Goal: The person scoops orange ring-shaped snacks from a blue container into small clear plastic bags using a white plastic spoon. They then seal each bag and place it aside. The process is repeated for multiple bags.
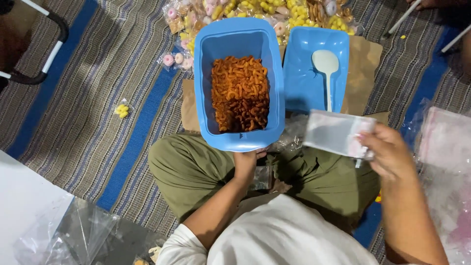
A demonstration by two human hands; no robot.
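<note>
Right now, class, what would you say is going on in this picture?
A person sits cross-legged on a striped woven mat. Their left hand steadies the near rim of a blue plastic tub of orange curled snacks. Their right hand holds up a small clear plastic bag. A pale scoop lies in the blue lid beside it.

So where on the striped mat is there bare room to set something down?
Bare striped woven mat lies left of the blue plastic tub of orange snacks, broken only by one small yellow snack packet. Crowded: the heap of bagged snacks above the tub, the blue lid with a pale spoon, clear bags beside the right hand.
</note>
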